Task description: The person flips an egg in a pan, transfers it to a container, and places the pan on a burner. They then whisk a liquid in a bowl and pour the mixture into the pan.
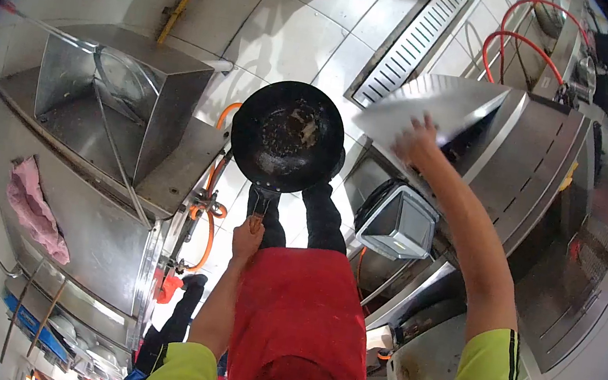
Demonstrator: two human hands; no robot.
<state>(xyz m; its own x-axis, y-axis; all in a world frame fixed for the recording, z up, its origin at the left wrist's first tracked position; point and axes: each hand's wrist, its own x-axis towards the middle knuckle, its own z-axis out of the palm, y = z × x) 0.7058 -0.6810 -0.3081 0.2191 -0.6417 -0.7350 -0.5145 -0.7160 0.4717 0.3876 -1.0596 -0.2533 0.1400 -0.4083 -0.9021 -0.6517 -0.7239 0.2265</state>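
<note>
The tiled floor (288, 28) runs between two rows of steel kitchen fittings. On the left, a long counter (103, 239) carries an open-fronted metal box (167, 124), with a pink cloth (39, 209) lying on the steel nearer the person. On the right, a steel unit (529, 163) has a loose-looking or hinged metal panel (429, 103) at its near side, blurred, standing at an angle with a dark gap beside it.

The black wok (287, 136) is out in front of the person's legs, over the floor, its bowl facing up and its inside marked with pale and brownish residue. A grey bin (399, 220) stands to the right of the wok, apart from it.

The left hand (246, 239) has its grip closed round the wok's handle (260, 207), close in by the red apron (301, 322). The right hand (416, 140) is at the panel with its fingers spread, its grip loose — blur hides whether the fingers press on the metal.

To manage this well, the left wrist should stay firm and the bowl level, since one hand bears all the weight. The right hand would do best to steer the panel by a flat palm, slowly, fingers clear of the gap — and the wok's rim kept away from the bin and the panel's corner.
</note>
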